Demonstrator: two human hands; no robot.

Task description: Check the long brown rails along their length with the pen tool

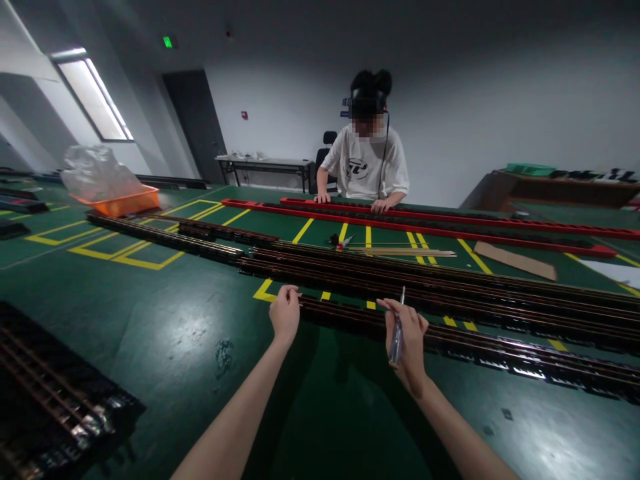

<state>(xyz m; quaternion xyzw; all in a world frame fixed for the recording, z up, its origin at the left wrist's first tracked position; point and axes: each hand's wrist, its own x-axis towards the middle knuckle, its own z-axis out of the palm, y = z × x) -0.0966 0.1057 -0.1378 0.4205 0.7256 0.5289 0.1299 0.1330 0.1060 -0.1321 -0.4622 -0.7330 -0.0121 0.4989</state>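
My left hand [285, 316] is closed at the left end of a long black strip with copper-coloured rods [345, 312], its fingertips pinching that end. In my right hand [411, 337] lies a slim screwdriver-like tool [397, 341] with a greyish, see-through handle, its thin metal tip pointing up. The fingers of this hand reach over the same strip; whether they touch it I cannot tell. Just beyond lies a bundle of similar black strips [360, 270], running off to the right.
Across the green table [190, 373] a person [373, 160] rests both hands by long red trays [440, 230]. A small red-and-white item [343, 244], thin sticks [400, 252] and a cardboard piece [515, 260] lie between. Left are an orange basket [123, 201] and more dark strips [50, 400].
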